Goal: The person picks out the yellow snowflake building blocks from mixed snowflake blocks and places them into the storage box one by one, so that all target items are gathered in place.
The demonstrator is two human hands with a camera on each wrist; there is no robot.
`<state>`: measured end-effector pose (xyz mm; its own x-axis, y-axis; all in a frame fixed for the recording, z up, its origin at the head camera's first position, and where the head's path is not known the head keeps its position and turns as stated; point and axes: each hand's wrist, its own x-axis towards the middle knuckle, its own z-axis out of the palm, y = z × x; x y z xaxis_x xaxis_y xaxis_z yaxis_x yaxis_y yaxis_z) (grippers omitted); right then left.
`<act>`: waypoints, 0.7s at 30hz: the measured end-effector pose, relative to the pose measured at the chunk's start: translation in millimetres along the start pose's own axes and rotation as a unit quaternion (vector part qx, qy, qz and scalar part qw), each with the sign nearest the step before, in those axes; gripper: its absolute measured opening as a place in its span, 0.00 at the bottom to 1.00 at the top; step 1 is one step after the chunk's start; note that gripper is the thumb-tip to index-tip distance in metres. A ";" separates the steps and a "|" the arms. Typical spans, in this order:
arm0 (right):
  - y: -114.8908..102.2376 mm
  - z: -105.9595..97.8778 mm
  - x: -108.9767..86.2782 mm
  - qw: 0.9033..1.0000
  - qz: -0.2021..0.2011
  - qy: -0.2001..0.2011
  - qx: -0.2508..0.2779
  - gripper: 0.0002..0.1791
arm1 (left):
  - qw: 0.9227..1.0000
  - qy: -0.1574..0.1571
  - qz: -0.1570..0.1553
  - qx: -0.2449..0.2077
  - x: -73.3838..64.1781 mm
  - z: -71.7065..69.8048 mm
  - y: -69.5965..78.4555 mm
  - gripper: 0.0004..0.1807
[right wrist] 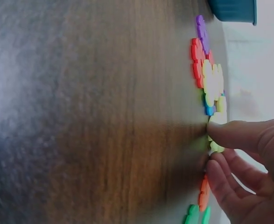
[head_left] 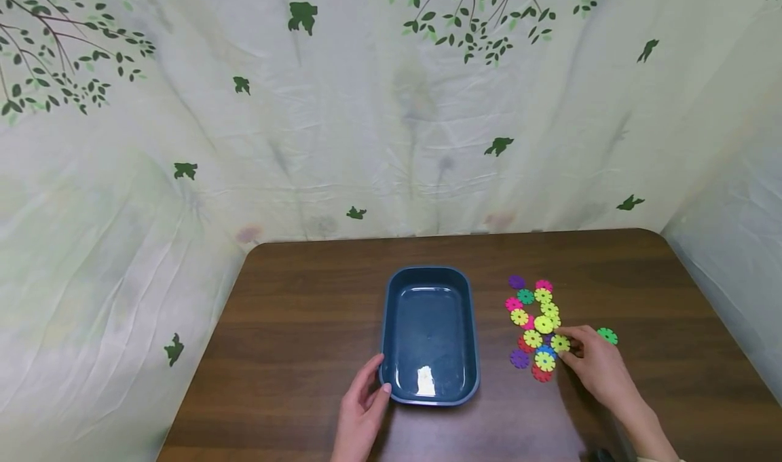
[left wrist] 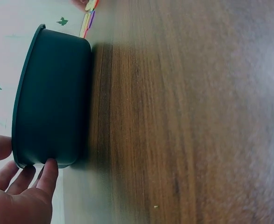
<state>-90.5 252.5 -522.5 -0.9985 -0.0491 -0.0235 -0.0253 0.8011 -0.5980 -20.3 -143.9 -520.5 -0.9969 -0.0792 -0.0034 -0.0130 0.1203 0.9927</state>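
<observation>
A deep blue rectangular tray [head_left: 431, 395] sits on the table. My left hand [head_left: 360, 408] is at its near left corner, with loosely bent fingers and thumb touching the outer wall and rim. In the left wrist view, the fingertips [left wrist: 49, 168] rest against the tray's end wall. To the right of the tray, my right hand [head_left: 595, 367] pinches a yellow interlocking disc [head_left: 560, 343] between thumb and fingers. That disc is at the right side of a loose cluster of notched, flower-like discs in yellow, red, pink, purple, blue and green. In the right wrist view, the thumb [right wrist: 235, 133] covers part of it.
One green disc [head_left: 607, 335] lies apart, just beyond the right hand. A purple disc [head_left: 519, 359] marks the cluster's side toward the tray. The brown wooden table [head_left: 305, 299] ends at a pale leaf-patterned curtain [head_left: 391, 129]. A small dark object [head_left: 603, 455] shows at the near edge.
</observation>
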 end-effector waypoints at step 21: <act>-12.5 2.7 -6.6 0.991 0.001 0.130 0.025 0.10 | 1.000 0.000 0.001 -0.019 -1.0 0.9 -0.5 0.26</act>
<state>-83.5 241.1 -517.0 -0.9775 0.1125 0.1782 -0.0274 0.7706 -0.6368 -19.4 -143.0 -521.1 -0.9969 -0.0785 -0.0024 -0.0089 0.0828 0.9965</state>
